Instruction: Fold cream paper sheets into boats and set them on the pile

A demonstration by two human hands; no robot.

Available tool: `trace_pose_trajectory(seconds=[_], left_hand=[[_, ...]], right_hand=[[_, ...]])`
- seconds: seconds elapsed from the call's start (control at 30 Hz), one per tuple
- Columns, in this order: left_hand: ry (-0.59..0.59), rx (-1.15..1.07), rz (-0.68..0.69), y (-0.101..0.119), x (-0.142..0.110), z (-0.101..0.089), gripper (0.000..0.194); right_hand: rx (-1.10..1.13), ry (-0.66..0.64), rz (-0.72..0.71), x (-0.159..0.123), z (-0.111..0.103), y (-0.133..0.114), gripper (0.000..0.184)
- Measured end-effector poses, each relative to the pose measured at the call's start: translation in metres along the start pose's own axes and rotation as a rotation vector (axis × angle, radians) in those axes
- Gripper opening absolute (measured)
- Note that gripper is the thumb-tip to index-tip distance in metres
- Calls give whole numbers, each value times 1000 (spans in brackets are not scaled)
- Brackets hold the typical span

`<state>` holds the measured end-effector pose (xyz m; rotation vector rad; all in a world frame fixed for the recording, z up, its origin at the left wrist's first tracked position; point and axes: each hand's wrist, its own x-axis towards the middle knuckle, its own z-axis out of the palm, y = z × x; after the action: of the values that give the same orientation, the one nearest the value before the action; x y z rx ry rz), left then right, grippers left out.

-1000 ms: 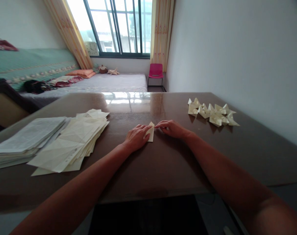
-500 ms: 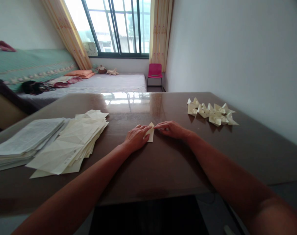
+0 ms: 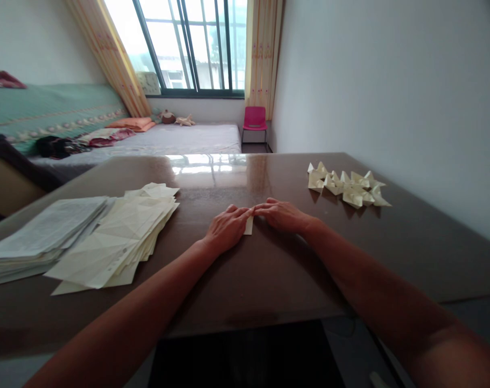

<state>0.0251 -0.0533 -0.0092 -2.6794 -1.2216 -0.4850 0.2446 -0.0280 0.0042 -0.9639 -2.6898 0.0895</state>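
A small piece of folded cream paper (image 3: 249, 226) lies on the brown table in front of me, with its lower end showing. My left hand (image 3: 230, 223) presses on it from the left, its fingers together over the paper's upper part. From the other side my right hand (image 3: 280, 214) meets it, fingers closed and fingertips at the paper's upper edge, touching or almost touching the left fingertips. The top of the paper is hidden under the fingers, so its fold cannot be made out.
Creased cream sheets (image 3: 111, 231) lie in a stack at the left, overlapping a pile of printed paper (image 3: 39, 229). Several folded paper shapes (image 3: 356, 188) stand at the right of the glossy table (image 3: 245, 285). Beyond are a bed (image 3: 196, 137) and a pink chair (image 3: 254, 119).
Both hands have closed in over the paper's top, and its pointed tip, visible before, is now covered. My right fingers have moved slightly left onto it.
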Motion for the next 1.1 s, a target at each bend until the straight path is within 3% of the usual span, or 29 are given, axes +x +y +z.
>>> trace_pose_trajectory(seconds=[0.13,0.2,0.33,0.4,0.5,0.63,0.83,1.1], left_hand=[[-37,-3,53,1,0,-5,46],[-73,2,49,3,-1,-8,47],[-95,12,48,7,-3,-12,41],[-96,0,82,7,-3,-12,42],[-109,-3,85,7,-4,-12,46],[-121,80,62,9,-4,-12,44],[-129,261,120,16,-6,-9,38],[-102,297,153,16,-10,-6,36]], right_hand=[[93,-9,35,-2,2,7,51],[205,4,102,-2,4,15,42],[330,138,279,0,11,26,31],[298,179,235,1,15,26,35],[163,118,103,2,19,22,41],[36,70,68,1,20,17,37],[97,110,47,7,21,21,27],[139,128,28,12,24,25,25]])
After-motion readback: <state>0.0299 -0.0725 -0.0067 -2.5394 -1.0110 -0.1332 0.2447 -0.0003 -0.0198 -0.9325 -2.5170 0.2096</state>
